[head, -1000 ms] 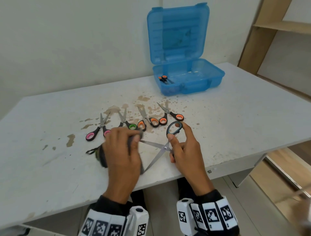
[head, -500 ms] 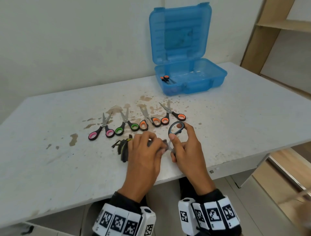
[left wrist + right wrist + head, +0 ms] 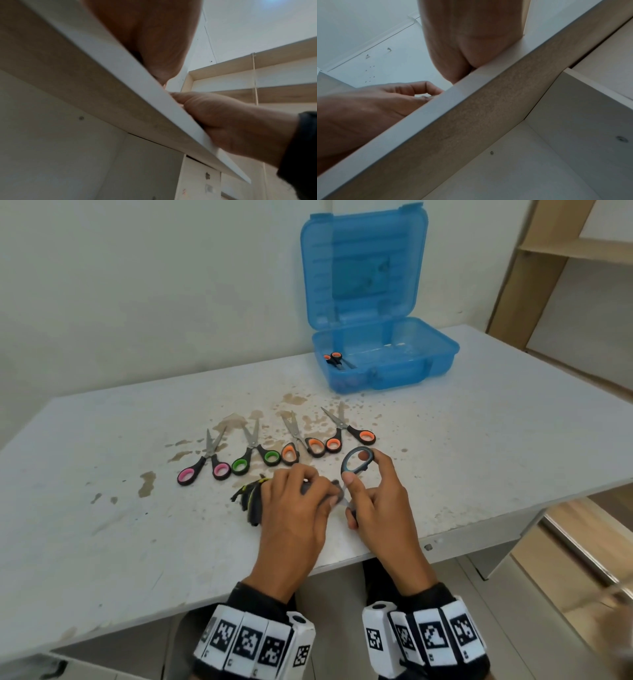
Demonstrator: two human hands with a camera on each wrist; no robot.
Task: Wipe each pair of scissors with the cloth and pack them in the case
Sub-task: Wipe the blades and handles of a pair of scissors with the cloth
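Note:
In the head view my right hand (image 3: 359, 474) pinches the grey-handled scissors (image 3: 356, 461) by a handle loop, just above the table's front edge. My left hand (image 3: 318, 491) grips the dark cloth (image 3: 250, 501), wrapped round the blades close to the pivot; the blades are hidden. Four more pairs lie in a row behind: pink-handled scissors (image 3: 205, 465), green-handled scissors (image 3: 255, 455), and two orange-handled scissors (image 3: 301, 445) (image 3: 344, 434). The blue case (image 3: 442, 361) stands open at the back, with one orange-handled pair (image 3: 335, 359) inside. Both wrist views look up from below the table edge.
The white table (image 3: 479, 440) carries brown stains around the row of scissors. The case lid (image 3: 363, 261) stands upright against the wall. A wooden shelf unit (image 3: 548, 251) is at the far right. The table edge (image 3: 154, 94) (image 3: 436, 105) hides the fingers in both wrist views.
My left hand has slid the cloth rightward along the open blades up to the pivot, covering them. The right hand has kept its hold on the handle loop.

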